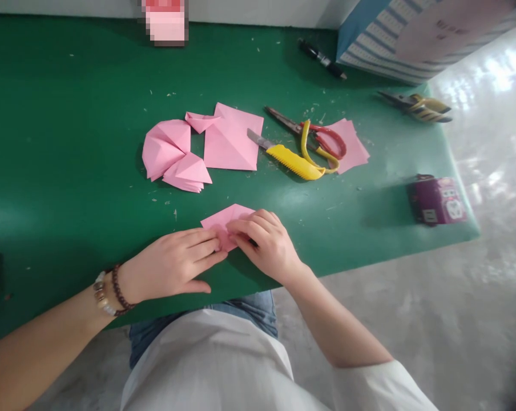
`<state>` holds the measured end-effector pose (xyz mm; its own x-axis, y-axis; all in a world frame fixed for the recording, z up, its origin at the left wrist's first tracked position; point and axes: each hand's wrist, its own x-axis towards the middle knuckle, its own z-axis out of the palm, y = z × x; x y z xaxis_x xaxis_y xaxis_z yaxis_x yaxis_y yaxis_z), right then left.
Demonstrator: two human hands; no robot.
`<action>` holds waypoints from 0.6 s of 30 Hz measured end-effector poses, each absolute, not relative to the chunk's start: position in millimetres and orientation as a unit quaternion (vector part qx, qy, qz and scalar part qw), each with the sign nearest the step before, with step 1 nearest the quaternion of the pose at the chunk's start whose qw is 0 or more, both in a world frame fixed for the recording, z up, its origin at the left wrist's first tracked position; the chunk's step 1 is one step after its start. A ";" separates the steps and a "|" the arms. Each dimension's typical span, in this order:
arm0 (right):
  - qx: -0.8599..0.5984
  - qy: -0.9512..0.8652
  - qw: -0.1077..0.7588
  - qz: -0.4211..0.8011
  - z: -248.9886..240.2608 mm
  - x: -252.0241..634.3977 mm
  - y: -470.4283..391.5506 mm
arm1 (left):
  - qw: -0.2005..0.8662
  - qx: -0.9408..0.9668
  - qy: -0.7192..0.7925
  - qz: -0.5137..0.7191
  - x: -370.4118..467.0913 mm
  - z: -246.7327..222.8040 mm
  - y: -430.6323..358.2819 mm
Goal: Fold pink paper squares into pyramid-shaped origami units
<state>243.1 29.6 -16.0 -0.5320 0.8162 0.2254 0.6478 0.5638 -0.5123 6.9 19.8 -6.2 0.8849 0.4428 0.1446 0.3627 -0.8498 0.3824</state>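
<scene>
A partly folded piece of pink paper (pixel 228 216) lies on the green table near its front edge, under both hands. My left hand (pixel 176 262) rests nearly flat, its outstretched fingertips pressing on the paper's left part and the thumb held apart. With bent fingers, my right hand (pixel 264 240) pinches the paper's right side; its fingertips partly hide the folds. Just beyond lie folded pink paper pieces (pixel 166 145), some stacked in a fan, and a creased pink square sheet (pixel 234 140).
Right of the sheet lie a yellow-handled knife (pixel 294 161) and scissors (pixel 286 121), over more pink paper (pixel 352 145). A pen (pixel 322 59), pliers (pixel 416 107), a small purple box (pixel 440 200) and a large striped box (pixel 382 45) stand or lie farther right. Paper scraps dot the table.
</scene>
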 end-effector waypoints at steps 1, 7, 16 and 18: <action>-0.428 -0.854 0.227 0.188 -16.0 243.1 29.6 | 0.176 0.954 0.212 0.115 7.1 -6.0 19.8; -0.429 -0.849 0.238 0.194 -16.9 242.7 29.0 | 0.182 0.953 0.215 0.114 6.8 -5.5 19.4; -0.439 -0.846 0.226 0.201 -15.5 240.9 28.6 | 0.208 0.948 0.218 0.107 7.4 -5.0 19.2; -0.446 -0.843 0.219 0.207 -15.3 240.9 28.2 | 0.209 0.947 0.219 0.111 7.5 -5.7 19.4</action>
